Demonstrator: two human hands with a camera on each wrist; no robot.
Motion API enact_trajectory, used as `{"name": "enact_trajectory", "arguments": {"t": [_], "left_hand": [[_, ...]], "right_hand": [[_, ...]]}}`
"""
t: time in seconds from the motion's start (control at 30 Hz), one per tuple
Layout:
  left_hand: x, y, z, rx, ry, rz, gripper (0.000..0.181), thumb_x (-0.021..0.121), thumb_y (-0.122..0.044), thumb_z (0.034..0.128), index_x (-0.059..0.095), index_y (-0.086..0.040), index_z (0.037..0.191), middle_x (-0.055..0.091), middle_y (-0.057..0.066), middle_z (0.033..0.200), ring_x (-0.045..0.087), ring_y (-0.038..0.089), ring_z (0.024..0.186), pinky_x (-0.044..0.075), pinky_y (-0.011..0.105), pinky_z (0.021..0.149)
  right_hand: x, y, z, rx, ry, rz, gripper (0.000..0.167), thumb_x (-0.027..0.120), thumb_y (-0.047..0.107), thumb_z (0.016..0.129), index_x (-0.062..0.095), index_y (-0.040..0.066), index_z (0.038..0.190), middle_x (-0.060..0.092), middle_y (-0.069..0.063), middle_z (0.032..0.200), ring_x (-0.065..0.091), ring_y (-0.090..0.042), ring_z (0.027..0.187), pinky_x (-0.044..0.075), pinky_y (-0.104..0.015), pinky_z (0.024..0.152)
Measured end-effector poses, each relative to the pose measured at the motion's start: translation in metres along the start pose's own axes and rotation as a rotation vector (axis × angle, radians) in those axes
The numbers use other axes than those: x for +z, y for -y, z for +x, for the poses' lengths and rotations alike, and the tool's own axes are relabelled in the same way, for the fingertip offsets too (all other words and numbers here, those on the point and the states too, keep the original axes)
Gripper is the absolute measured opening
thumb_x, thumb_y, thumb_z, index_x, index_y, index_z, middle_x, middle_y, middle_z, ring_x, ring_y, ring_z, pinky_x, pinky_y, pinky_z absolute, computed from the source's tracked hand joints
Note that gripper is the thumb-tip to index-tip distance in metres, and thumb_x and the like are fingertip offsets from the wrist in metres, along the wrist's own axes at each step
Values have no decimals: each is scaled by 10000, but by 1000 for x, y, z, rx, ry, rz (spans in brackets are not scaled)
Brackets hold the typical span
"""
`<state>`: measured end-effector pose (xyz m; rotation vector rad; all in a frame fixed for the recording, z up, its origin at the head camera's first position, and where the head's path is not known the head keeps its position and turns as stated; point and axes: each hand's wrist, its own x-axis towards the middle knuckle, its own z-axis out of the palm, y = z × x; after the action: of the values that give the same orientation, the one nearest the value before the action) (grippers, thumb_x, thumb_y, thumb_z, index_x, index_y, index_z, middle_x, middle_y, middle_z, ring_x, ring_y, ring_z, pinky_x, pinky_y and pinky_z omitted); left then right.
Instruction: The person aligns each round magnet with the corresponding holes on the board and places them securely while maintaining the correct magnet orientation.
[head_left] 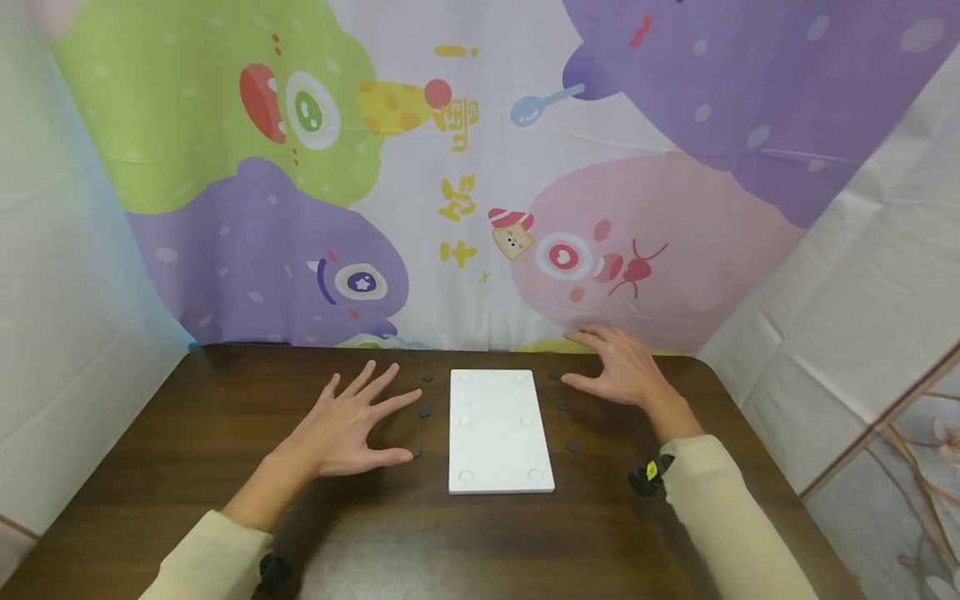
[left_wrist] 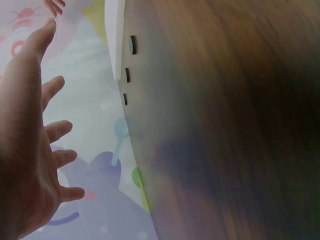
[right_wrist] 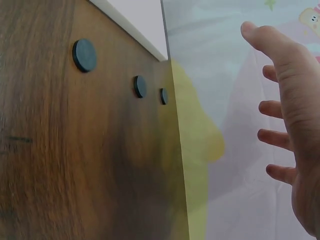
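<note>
A white rectangular board [head_left: 498, 442] with several round recesses lies on the table. Left of it in the head view is a column of dark discs [head_left: 425, 412]; another column [head_left: 563, 407] is at its right. The left hand [head_left: 345, 429] hovers with fingers spread, its thumb nearest the lowest left disc. Beyond the right column, the right hand [head_left: 626, 375] is held up with its thumb towards the far disc. Both wrist views show the left hand [left_wrist: 30, 135] and the right hand [right_wrist: 295, 110] holding nothing, away from the discs [left_wrist: 132, 45] [right_wrist: 85, 55].
A brown wooden table [head_left: 390, 542] carries the board and discs. Behind its far edge hangs a cartoon-printed curtain [head_left: 480, 317]; pale cloth walls [head_left: 75, 292] stand at both sides. Dark straps or devices [head_left: 648, 475] are at the wrists.
</note>
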<state>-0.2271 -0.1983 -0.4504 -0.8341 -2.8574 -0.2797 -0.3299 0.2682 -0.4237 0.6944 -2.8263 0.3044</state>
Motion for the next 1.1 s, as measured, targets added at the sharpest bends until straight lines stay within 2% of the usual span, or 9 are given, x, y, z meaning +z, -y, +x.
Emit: {"name": "enact_trajectory", "arguments": {"t": [0.4,0.73,1.1], "left_hand": [[7,-15,13,16,31,-52,844,699,-755,952,526,-375,1686,367,169,1846,351,556,1689,332,918,1210],[16,-24,20,2,65,-153,837,728,-709,974,489,-385,1708,329,153,1866,290,558,1714,302,928,1219],[24,-35,24,9,106,-189,820,709,-719,981,513,-369,1696,292,138,1882,241,551,1733,262,933,1237]], "right_hand": [[7,10,7,-26,-12,33,765,794,588,951,640,224,1607,616,-191,1653,565,-482,1532,472,-771,1208],[18,14,8,-45,-58,34,714,820,544,951,675,220,1572,665,-174,1589,619,-451,1467,540,-723,1158],[27,20,11,-30,-51,41,683,804,537,972,682,218,1563,667,-167,1582,631,-436,1442,579,-689,1108]]}}
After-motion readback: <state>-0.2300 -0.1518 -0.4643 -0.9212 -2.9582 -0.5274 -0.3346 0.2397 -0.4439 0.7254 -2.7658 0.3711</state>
